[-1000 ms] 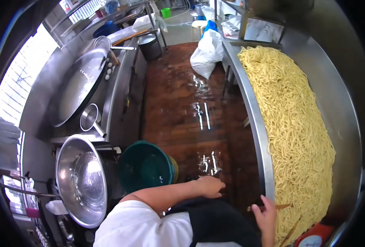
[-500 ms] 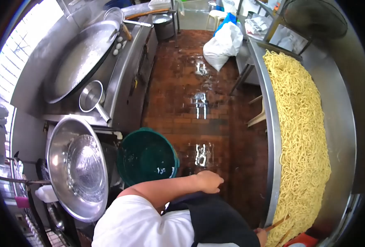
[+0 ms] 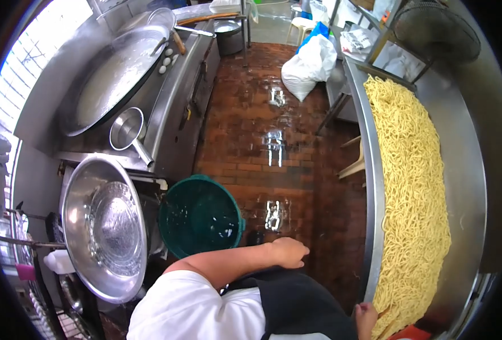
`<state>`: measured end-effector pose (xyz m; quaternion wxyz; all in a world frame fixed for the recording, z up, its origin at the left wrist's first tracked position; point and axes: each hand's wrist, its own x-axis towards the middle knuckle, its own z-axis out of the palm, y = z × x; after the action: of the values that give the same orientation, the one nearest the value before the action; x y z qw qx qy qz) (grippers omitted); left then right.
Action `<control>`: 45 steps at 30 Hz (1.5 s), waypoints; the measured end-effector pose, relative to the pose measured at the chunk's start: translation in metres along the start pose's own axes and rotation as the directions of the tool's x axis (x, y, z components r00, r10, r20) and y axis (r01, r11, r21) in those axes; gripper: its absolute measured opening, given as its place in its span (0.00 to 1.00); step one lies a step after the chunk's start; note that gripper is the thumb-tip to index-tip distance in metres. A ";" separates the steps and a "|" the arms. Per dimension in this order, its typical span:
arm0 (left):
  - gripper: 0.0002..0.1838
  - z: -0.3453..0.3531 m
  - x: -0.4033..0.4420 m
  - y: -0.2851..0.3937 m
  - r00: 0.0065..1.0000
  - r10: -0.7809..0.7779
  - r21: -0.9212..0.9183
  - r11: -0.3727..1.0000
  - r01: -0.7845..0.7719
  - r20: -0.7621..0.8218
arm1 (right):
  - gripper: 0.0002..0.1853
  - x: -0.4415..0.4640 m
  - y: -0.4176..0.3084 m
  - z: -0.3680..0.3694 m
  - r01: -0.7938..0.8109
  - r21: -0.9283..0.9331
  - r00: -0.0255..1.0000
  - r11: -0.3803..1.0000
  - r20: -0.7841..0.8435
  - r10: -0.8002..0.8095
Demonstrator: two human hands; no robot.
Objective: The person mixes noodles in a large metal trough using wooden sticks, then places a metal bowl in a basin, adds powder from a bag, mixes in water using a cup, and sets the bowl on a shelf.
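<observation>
My left hand (image 3: pixel 288 253) is bent in front of the dark apron, over the wet floor, its fingers curled with nothing visible in them. My right hand (image 3: pixel 366 318) is low at the near edge of the steel table (image 3: pixel 375 226), closed round a thin wooden stick (image 3: pixel 383 313), of which only a short part shows beside the noodles. A long heap of yellow noodles (image 3: pixel 412 198) lies along this table. Part of a red object (image 3: pixel 411 332) shows at its near end.
At the left are a large steel bowl (image 3: pixel 115 226), a green tub (image 3: pixel 200 218), a wide steaming pan (image 3: pixel 115 79), a saucepan (image 3: pixel 127 129) and several white eggs (image 3: pixel 165 62). White sacks (image 3: pixel 313 62) stand on the floor ahead. A fan (image 3: pixel 435 31) is at the upper right.
My right hand has moved down and back along the table edge, and less of the stick shows. My left hand has barely moved. The view has shifted, showing the fan.
</observation>
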<state>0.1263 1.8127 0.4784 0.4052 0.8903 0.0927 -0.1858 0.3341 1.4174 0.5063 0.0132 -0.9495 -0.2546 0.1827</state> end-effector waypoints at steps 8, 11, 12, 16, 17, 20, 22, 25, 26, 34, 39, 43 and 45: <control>0.26 -0.018 -0.018 -0.027 0.999 -0.026 -0.050 0.998 0.025 -0.025 | 0.09 0.047 -0.090 -0.008 0.151 0.257 0.988 0.955 -0.024 -0.150; 0.26 -0.028 -0.031 -0.048 0.996 -0.083 -0.074 0.994 0.082 -0.018 | 0.11 0.063 -0.112 -0.014 0.191 0.290 0.982 0.938 -0.045 -0.185; 0.26 -0.026 -0.032 -0.060 0.995 -0.103 -0.104 0.989 0.101 -0.013 | 0.11 0.068 -0.119 -0.015 0.185 0.307 0.982 0.934 -0.031 -0.184; 0.27 -0.041 -0.039 -0.092 0.984 -0.134 -0.104 0.987 0.122 -0.117 | 0.13 0.079 -0.163 -0.041 0.112 0.254 0.989 0.961 0.066 -0.132; 0.27 -0.053 -0.043 -0.090 0.979 -0.146 -0.149 0.981 0.124 -0.144 | 0.14 0.086 -0.170 -0.045 0.154 0.252 0.979 0.955 0.090 -0.182; 0.28 -0.068 -0.028 -0.096 0.969 -0.197 -0.195 0.967 0.167 -0.150 | 0.15 0.115 -0.184 -0.048 0.194 0.251 0.962 0.948 0.141 -0.234; 0.28 -0.074 -0.013 -0.098 0.971 -0.181 -0.196 0.969 0.149 -0.156 | 0.15 0.141 -0.196 -0.050 0.207 0.265 0.952 0.942 0.165 -0.256; 0.28 -0.096 0.011 -0.098 0.975 -0.179 -0.181 0.972 0.153 -0.133 | 0.16 0.195 -0.228 -0.052 0.273 0.313 0.910 0.910 0.223 -0.350; 0.27 -0.101 0.020 -0.101 0.973 -0.198 -0.162 0.971 0.179 -0.114 | 0.16 0.216 -0.238 -0.053 0.301 0.323 0.899 0.897 0.217 -0.379; 0.25 -0.220 -0.034 -0.103 0.519 -0.626 -0.484 0.779 0.398 -0.582 | 0.15 0.366 -0.377 -0.080 0.615 0.353 0.652 0.705 0.275 -0.707; 0.22 -0.216 -0.092 -0.119 0.096 -0.813 -0.810 0.582 0.077 -0.575 | 0.12 0.398 -0.492 -0.092 0.651 0.467 0.532 0.598 0.281 -0.799; 0.21 -0.202 -0.144 -0.174 -0.310 -0.821 -0.657 0.570 -0.493 -0.479 | 0.12 0.374 -0.594 -0.085 0.724 0.501 0.319 0.475 0.368 -0.873; 0.22 -0.213 -0.189 -0.193 -0.428 -0.852 -0.541 0.522 -0.659 -0.301 | 0.10 0.350 -0.647 -0.084 0.841 0.407 0.180 0.357 0.412 -0.893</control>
<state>-0.0531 2.0974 0.5516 0.4105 0.2000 0.6002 0.6567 0.3354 2.1573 0.5424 0.0785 -0.5287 -0.7280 0.4293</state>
